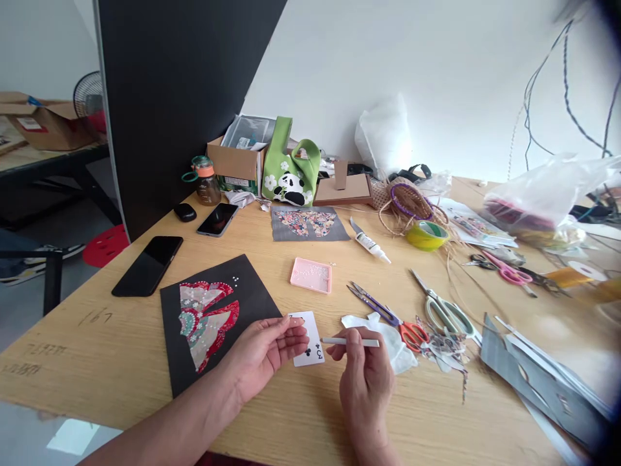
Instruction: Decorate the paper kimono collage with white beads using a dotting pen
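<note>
My left hand is turned palm up with its fingers loosely curled, just over a playing card, a three of clubs; the hand covers part of the card. In my right hand a thin white pencil-like stick is pinched between thumb and fingers, its tip pointing left near the card's edge. Left of my hands lies a black sheet bearing a red and beige patterned fabric cutout dotted with small white beads. Beyond the card sits a shallow pink tray of tiny white beads.
Purple-handled snips, orange-handled scissors, pale green scissors and fabric scraps lie at right. A glue bottle and green tape are farther back. Two phones lie at left; a panda bag stands behind.
</note>
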The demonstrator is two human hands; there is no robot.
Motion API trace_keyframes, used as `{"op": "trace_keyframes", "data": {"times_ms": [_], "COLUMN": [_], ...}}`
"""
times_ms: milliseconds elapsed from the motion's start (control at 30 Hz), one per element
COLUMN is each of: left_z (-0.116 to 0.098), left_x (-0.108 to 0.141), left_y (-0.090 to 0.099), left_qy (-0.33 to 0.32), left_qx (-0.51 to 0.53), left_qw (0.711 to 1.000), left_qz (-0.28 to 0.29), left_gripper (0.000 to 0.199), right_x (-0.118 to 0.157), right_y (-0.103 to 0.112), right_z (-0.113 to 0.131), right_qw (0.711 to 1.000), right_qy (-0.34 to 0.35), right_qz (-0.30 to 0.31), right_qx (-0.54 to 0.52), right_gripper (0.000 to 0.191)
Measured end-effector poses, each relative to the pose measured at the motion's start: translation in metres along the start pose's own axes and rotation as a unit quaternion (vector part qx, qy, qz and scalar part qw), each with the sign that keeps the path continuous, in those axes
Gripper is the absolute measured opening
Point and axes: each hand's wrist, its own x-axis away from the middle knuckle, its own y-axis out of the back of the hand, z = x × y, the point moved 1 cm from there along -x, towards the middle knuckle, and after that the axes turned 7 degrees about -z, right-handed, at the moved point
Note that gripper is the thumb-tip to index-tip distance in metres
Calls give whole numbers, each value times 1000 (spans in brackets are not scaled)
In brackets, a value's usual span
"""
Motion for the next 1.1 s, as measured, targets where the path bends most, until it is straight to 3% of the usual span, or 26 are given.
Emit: {"op": "trace_keyframes", "data": {"times_ms": [133,400,600,767,967,1100], "left_z": [2,-1,-1,-3,-11,-12], "left_x": [1,3,4,4,4,7], "left_y": [0,2,3,4,7,6], "left_qy": [15,44,44,39,-33,-46], "left_qx": [20,55,87,123,174,169], "left_qw": [1000,997,994,991,984,984], "left_qz": [10,31,40,38,-13,-32], "left_gripper": [15,41,42,44,39,40], "right_x": [0,-9,-52,-85,-58,-35], "right_y": [-3,-1,-4,-26,-27,-18], "right_z": [0,9,17,23,23,8], "right_qw": [1000,1000,998,986,966,968], "right_qy": [11,17,35,69,84,82], "right_qz": [-3,13,23,113,195,191], "right_qx": [-2,4,47,105,145,143], "right_gripper": [32,24,29,34,34,29]}}
